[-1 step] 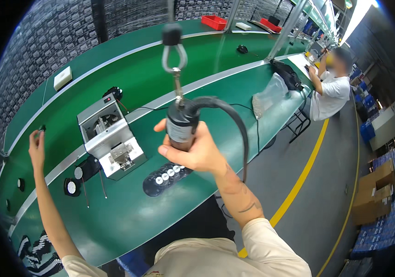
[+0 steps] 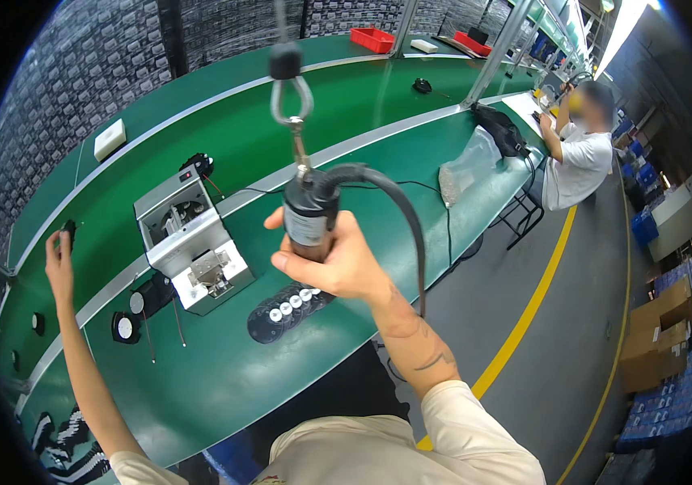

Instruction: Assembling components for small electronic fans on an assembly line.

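My right hand is wrapped round a black electric screwdriver, which hangs from a metal clip and has a thick black cable. Its lower end is hidden behind my fingers. Over at the far left, my left hand pinches a small dark part above the green belt; its exact kind cannot be made out. Below the screwdriver, an overlapping row of black discs with white centres lies on the green bench. Between my hands stands a grey metal machine with an open top.
Black round parts with white faces and thin wires lie left of the machine. A white block sits on the far ledge, a red tray farther back. A plastic bag and black bag lie right. A co-worker sits beyond.
My left hand has shifted slightly left, and more of the dark part shows at its fingertips. My right hand and the screwdriver have moved a little left in the view.
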Demonstrator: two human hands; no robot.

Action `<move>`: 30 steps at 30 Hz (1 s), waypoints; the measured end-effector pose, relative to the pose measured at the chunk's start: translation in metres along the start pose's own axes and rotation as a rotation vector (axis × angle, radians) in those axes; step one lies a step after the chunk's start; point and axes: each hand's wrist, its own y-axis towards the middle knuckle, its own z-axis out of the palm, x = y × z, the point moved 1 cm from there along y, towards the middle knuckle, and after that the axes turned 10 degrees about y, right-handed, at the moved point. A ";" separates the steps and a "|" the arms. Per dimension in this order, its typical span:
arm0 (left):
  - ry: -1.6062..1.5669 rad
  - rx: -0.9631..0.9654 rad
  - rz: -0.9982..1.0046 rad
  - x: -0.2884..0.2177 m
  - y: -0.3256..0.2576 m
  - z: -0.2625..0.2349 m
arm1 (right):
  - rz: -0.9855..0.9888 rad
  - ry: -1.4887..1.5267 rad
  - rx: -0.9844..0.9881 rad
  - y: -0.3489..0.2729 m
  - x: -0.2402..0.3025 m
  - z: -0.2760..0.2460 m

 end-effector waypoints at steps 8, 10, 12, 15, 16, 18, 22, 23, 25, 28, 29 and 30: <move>0.144 -0.096 -0.007 -0.022 -0.148 -0.138 | -0.007 0.035 0.121 0.003 -0.024 0.018; 0.411 0.114 0.312 -0.115 -0.200 -0.098 | -0.027 0.055 0.069 -0.002 -0.013 0.013; 0.053 0.353 0.336 -0.121 -0.237 -0.070 | -0.064 0.077 0.105 -0.002 -0.012 0.015; 0.052 0.334 0.261 -0.127 -0.280 -0.055 | -0.040 0.152 0.167 0.001 -0.024 0.032; 0.207 0.337 0.414 -0.100 -0.288 -0.043 | -0.039 0.197 0.207 0.001 -0.031 0.039; 0.144 0.299 0.296 -0.118 -0.299 -0.038 | -0.034 0.130 0.220 0.000 -0.038 0.030; -0.051 0.203 0.267 -0.137 -0.304 -0.036 | -0.132 0.082 0.193 -0.001 -0.036 0.006; -0.019 0.192 0.308 -0.140 -0.308 -0.049 | -0.141 0.103 0.222 0.005 -0.040 0.007; -0.013 0.191 0.353 -0.153 -0.308 -0.064 | -0.170 0.110 0.234 0.017 -0.045 0.003; 0.073 0.317 0.499 -0.162 -0.308 -0.065 | -0.153 0.148 0.199 0.031 -0.056 -0.007; 0.025 0.369 0.508 -0.163 -0.302 -0.054 | -0.188 0.109 0.165 0.031 -0.053 -0.015; -0.032 0.424 0.521 -0.163 -0.297 -0.042 | -0.206 0.094 0.139 0.032 -0.052 -0.018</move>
